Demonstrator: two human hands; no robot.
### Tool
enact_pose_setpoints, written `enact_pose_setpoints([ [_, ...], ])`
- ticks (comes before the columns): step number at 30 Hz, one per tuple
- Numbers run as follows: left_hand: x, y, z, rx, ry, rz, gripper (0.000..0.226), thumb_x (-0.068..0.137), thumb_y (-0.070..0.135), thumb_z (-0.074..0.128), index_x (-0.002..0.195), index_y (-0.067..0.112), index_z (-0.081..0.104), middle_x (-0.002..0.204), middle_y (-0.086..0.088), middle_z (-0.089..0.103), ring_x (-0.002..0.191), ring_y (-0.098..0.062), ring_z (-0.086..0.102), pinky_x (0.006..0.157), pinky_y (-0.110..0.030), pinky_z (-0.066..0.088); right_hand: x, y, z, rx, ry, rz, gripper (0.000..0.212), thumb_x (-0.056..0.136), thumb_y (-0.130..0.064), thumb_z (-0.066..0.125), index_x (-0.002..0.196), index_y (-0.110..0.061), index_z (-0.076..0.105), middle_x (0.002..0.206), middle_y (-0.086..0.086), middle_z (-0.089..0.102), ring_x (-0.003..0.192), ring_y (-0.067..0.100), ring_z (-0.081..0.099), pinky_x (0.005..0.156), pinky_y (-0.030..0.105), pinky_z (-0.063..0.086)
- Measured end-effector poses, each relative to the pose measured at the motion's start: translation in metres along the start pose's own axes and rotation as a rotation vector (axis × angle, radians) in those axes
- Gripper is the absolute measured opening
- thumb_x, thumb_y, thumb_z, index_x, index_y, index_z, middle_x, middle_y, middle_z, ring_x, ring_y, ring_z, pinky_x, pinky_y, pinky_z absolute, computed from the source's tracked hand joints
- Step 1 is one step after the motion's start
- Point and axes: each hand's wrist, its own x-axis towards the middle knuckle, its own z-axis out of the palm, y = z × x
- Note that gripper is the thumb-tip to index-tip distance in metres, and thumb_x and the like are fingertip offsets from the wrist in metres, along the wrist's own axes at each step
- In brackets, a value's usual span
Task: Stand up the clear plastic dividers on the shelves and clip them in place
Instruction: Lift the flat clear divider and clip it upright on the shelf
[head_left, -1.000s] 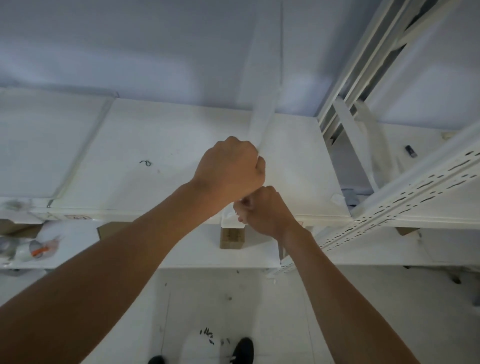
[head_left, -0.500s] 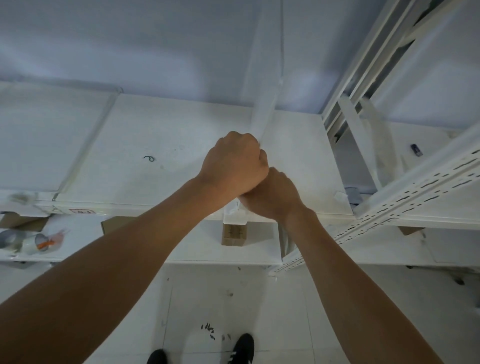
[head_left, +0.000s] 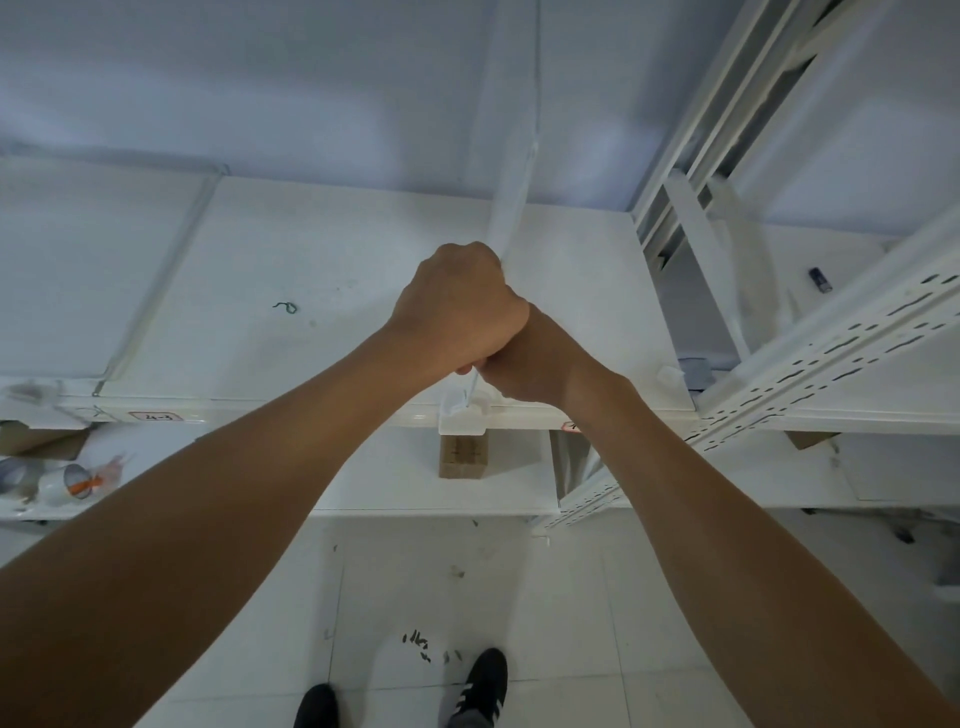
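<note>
A clear plastic divider (head_left: 511, 202) stands upright on the white shelf (head_left: 332, 291), running from the back wall to the front edge. My left hand (head_left: 457, 312) is closed in a fist on the divider's top edge near the front. My right hand (head_left: 530, 358) is pressed against it from the right, fingers closed on the divider's lower front part. Below both hands a white clip (head_left: 464, 415) sits on the shelf's front lip, with the divider's front end in it. Another clear divider (head_left: 205, 208) lies at the shelf's left side.
A white perforated upright (head_left: 810, 374) and rack frame stand to the right, with more dividers (head_left: 701, 249) leaning behind it. A cardboard box (head_left: 463, 456) sits on the lower shelf. Cups lie at the lower left (head_left: 67, 480). My shoes (head_left: 483, 680) are on the tiled floor.
My right hand has risen from the shelf's front lip and pressed up against my left fist on the divider. The left hand stayed in place.
</note>
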Motion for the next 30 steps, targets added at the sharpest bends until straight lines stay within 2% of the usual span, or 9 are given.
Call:
enact_pose_setpoints([
  [6, -0.003, -0.001, 0.012, -0.028, -0.002, -0.042, 0.022, 0.090, 0.015, 0.050, 0.069, 0.011, 0.051, 0.054, -0.013, 0.065, 0.040, -0.026, 0.066, 0.043, -0.029, 0.058, -0.001, 0.006, 0.008, -0.010, 0.017, -0.018, 0.026, 0.093, -0.007, 0.050, 0.093, -0.008, 0.076, 0.093, 0.012, 0.078, 0.089, 0.027, 0.072, 0.088, 0.043, 0.058],
  [9, -0.005, -0.007, 0.013, -0.077, -0.009, -0.080, 0.024, 0.094, 0.014, 0.048, 0.070, 0.010, 0.049, 0.052, -0.014, 0.065, 0.032, -0.021, 0.061, 0.037, -0.026, 0.052, 0.001, 0.003, 0.011, -0.058, 0.005, -0.069, 0.030, 0.093, -0.008, 0.048, 0.081, -0.014, 0.075, 0.087, 0.006, 0.078, 0.085, 0.022, 0.071, 0.085, 0.036, 0.057],
  [12, -0.013, -0.010, 0.018, -0.092, -0.041, -0.096, 0.029, 0.097, 0.015, 0.049, 0.068, 0.012, 0.045, 0.052, -0.016, 0.066, 0.033, -0.021, 0.063, 0.036, -0.027, 0.054, -0.005, 0.006, 0.016, -0.041, -0.042, -0.059, 0.032, 0.092, -0.008, 0.050, 0.071, -0.022, 0.069, 0.073, -0.004, 0.072, 0.067, 0.010, 0.065, 0.070, 0.024, 0.052],
  [16, -0.014, -0.011, 0.023, -0.095, -0.035, -0.098, 0.030, 0.098, 0.018, 0.049, 0.069, 0.011, 0.048, 0.055, -0.017, 0.069, 0.038, -0.025, 0.066, 0.041, -0.029, 0.058, -0.007, 0.008, 0.017, 0.004, -0.026, -0.019, 0.023, 0.092, -0.010, 0.053, 0.084, -0.013, 0.075, 0.081, 0.002, 0.077, 0.073, 0.015, 0.070, 0.074, 0.029, 0.057],
  [20, -0.012, -0.014, 0.020, -0.087, -0.039, -0.117, 0.031, 0.099, 0.019, 0.045, 0.070, 0.009, 0.050, 0.056, -0.019, 0.070, 0.038, -0.027, 0.067, 0.049, -0.033, 0.062, -0.009, 0.001, 0.013, -0.019, -0.037, 0.013, 0.012, 0.093, -0.014, 0.054, 0.085, -0.013, 0.062, 0.072, -0.002, 0.063, 0.066, 0.013, 0.061, 0.066, 0.028, 0.049],
  [22, -0.012, -0.017, 0.022, -0.052, -0.047, -0.105, 0.034, 0.100, 0.025, 0.043, 0.073, 0.006, 0.055, 0.056, -0.017, 0.070, 0.040, -0.026, 0.068, 0.056, -0.035, 0.064, -0.014, -0.002, 0.011, -0.092, -0.052, 0.052, 0.019, 0.096, -0.021, 0.052, 0.085, -0.015, 0.067, 0.069, -0.001, 0.060, 0.067, 0.018, 0.062, 0.064, 0.029, 0.049],
  [24, -0.014, -0.027, 0.022, -0.013, -0.087, -0.068, 0.040, 0.097, 0.038, 0.048, 0.081, 0.005, 0.062, 0.058, -0.011, 0.070, 0.041, -0.021, 0.067, 0.061, -0.036, 0.064, -0.021, -0.007, 0.013, -0.178, -0.145, 0.125, 0.034, 0.101, -0.036, 0.043, 0.103, -0.014, 0.069, 0.072, 0.000, 0.063, 0.069, 0.022, 0.066, 0.073, 0.033, 0.056],
  [26, -0.017, -0.043, 0.016, 0.004, -0.143, -0.056, 0.052, 0.085, 0.061, 0.055, 0.098, 0.012, 0.062, 0.069, -0.003, 0.071, 0.054, -0.017, 0.068, 0.067, -0.037, 0.061, -0.028, -0.015, 0.012, -0.210, -0.270, 0.202, 0.055, 0.101, -0.055, 0.036, 0.108, -0.011, 0.067, 0.077, 0.004, 0.074, 0.067, 0.024, 0.072, 0.083, 0.037, 0.061],
  [30, -0.022, -0.089, -0.023, -0.047, -0.226, -0.082, 0.064, 0.079, 0.068, 0.063, 0.128, 0.027, 0.054, 0.106, 0.002, 0.070, 0.094, -0.016, 0.065, 0.088, -0.036, 0.053, -0.024, -0.055, 0.008, -0.190, -0.413, 0.121, 0.061, 0.099, -0.059, 0.041, 0.068, -0.010, 0.058, 0.057, -0.002, 0.069, 0.060, 0.022, 0.066, 0.070, 0.033, 0.057],
])
